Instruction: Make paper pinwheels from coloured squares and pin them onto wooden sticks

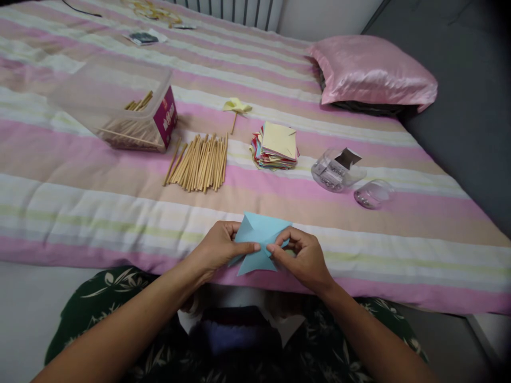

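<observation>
A light blue paper square (261, 226), with slits and partly folded corners, is held above the near edge of the bed. My left hand (223, 246) grips its left side, the thumb lying on top near the middle and the fingers beneath. With thumb and index finger pinched, my right hand (303, 256) holds a bent-in part of the paper close to the centre. Beyond the hands lie a bundle of thin wooden sticks (202, 164) and a stack of coloured paper squares (279, 142), pale yellow on top. A finished yellow paper pinwheel (237, 105) on a stick lies behind them.
A clear plastic box (120, 98) with more sticks stands at the left. Two small clear containers (333, 173) with tiny metallic pieces sit at the right. A pink pillow (375, 72) rests at the far right, on the striped bedspread (112, 197).
</observation>
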`<state>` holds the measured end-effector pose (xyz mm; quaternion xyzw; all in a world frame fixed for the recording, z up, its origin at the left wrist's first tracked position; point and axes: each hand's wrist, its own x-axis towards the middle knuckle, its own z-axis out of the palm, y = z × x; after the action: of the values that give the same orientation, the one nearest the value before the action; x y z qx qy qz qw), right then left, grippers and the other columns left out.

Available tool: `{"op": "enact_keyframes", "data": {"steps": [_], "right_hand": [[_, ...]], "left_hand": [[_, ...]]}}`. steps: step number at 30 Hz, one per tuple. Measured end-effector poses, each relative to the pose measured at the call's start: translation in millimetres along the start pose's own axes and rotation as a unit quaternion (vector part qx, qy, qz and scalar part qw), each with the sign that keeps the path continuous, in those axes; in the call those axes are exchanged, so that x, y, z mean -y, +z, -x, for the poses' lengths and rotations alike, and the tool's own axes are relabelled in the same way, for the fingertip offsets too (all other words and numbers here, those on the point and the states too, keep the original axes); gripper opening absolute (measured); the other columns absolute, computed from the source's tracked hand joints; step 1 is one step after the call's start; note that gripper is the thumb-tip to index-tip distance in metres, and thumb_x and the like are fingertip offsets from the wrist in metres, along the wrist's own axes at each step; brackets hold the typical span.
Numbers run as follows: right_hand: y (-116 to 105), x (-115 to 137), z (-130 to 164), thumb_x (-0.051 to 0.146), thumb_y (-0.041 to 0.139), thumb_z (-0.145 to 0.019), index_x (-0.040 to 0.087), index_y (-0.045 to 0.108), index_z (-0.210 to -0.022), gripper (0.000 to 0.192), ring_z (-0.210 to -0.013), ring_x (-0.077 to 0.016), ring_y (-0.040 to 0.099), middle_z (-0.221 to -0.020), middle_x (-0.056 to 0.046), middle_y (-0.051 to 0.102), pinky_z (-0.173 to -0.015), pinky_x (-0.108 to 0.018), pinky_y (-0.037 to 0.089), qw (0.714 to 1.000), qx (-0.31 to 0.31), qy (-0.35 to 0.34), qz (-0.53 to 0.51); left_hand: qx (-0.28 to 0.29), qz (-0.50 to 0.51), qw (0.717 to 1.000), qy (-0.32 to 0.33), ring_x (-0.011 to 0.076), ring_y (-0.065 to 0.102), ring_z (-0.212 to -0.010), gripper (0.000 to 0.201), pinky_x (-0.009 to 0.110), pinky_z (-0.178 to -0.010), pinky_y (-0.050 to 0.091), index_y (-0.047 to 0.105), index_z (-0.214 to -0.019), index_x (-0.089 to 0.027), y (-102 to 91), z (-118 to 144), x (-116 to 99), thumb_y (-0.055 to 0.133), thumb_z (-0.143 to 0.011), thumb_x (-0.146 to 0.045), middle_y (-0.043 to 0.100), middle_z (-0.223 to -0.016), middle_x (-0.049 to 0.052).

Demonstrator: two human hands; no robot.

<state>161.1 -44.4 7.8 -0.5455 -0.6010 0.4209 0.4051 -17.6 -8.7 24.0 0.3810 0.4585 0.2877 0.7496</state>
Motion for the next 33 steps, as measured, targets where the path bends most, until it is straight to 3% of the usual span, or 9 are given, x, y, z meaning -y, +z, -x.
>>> {"op": "enact_keyframes", "data": {"steps": [17,20,22,25,28,33], "right_hand": [[2,3,1,0.023,0.064,-0.073,0.018,0.052,-0.064,0.016,-0.049,-0.0082,0.051,-0.058,0.003,0.054,-0.047,-0.02,0.043,1.0,-0.001,-0.012,0.014],[3,1,2,0.024,0.067,-0.072,0.018,0.055,-0.072,0.013,-0.051,-0.0085,0.053,-0.063,0.003,0.055,-0.051,-0.022,0.046,0.999,-0.018,-0.025,0.015],[5,1,4,0.023,0.07,-0.069,0.02,0.055,-0.088,0.025,-0.054,-0.0095,0.056,-0.068,0.003,0.057,-0.055,-0.023,0.048,0.998,-0.049,-0.032,0.002],[8,2,7,0.021,0.072,-0.068,0.025,0.042,-0.116,0.057,-0.061,-0.0112,0.06,-0.08,0.002,0.059,-0.061,-0.026,0.051,0.994,-0.092,-0.039,-0.036],[10,2,7,0.022,0.071,-0.068,0.027,0.033,-0.126,0.07,-0.065,-0.0119,0.061,-0.086,0.0,0.061,-0.063,-0.027,0.051,0.993,-0.09,-0.017,-0.075],[8,-6,1,0.03,0.069,-0.071,0.022,0.049,-0.112,0.046,-0.07,-0.0135,0.061,-0.08,-0.001,0.064,-0.063,-0.026,0.05,0.984,-0.023,0.057,-0.166]], "left_hand": [[-0.014,-0.014,1.0,-0.022,0.0138,0.061,-0.057,0.019,0.027,-0.059,0.049,0.069,-0.067,-0.013,1.2,-3,4,0.079,-0.054,-0.022,0.069,-0.067,0.005],[-0.034,0.007,0.999,-0.021,0.0133,0.061,-0.055,0.017,0.027,-0.059,0.049,0.068,-0.067,-0.013,3.4,-3,5,0.078,-0.055,-0.02,0.069,-0.065,0.004],[-0.054,0.031,0.998,-0.018,0.0137,0.061,-0.057,0.02,0.028,-0.06,0.05,0.069,-0.071,-0.013,5.5,-3,5,0.078,-0.054,-0.019,0.069,-0.067,0.004],[-0.086,0.05,0.995,-0.007,0.0142,0.062,-0.058,0.026,0.028,-0.061,0.051,0.069,-0.077,-0.013,7.8,-2,6,0.078,-0.054,-0.019,0.07,-0.071,0.005],[-0.098,0.053,0.994,0.004,0.0141,0.062,-0.06,0.028,0.027,-0.061,0.05,0.069,-0.079,-0.012,8.2,-2,6,0.078,-0.054,-0.02,0.071,-0.074,0.006],[-0.099,0.05,0.994,0.001,0.013,0.06,-0.058,0.026,0.026,-0.059,0.05,0.068,-0.077,-0.012,8.1,-2,5,0.079,-0.054,-0.021,0.07,-0.072,0.005]]}}
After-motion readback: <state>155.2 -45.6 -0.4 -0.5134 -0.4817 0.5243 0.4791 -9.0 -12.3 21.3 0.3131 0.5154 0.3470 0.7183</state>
